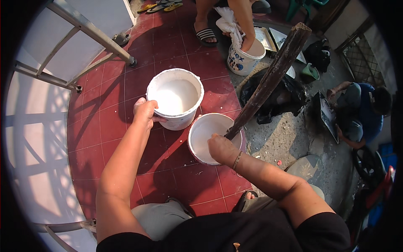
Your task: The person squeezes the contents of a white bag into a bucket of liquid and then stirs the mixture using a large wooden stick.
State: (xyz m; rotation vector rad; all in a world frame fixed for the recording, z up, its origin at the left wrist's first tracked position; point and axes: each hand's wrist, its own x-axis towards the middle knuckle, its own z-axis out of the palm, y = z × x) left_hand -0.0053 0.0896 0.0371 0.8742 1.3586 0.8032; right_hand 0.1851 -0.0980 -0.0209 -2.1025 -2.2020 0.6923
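Observation:
My left hand (146,110) grips the side of a white bucket (187,117) with white liquid (172,94) inside, its fingers curled round the rim and wall. Lower and to the right, a second white bucket (198,126) with white contents sits on the red tiles. My right hand (220,147) is closed round the lower part of a long, dark, rough wooden stick (268,80) over that second bucket; the stick leans up toward the upper right, and its lower end is hidden by my hand and the bucket.
A person's hand (247,42) reaches into a printed bucket (241,65) ahead. A crouching person (365,109) holds a dark tray (325,117) at right, near black plastic (273,109) and a green pot (310,72). Metal frames (96,38) line the left; sandals (159,7) lie beyond.

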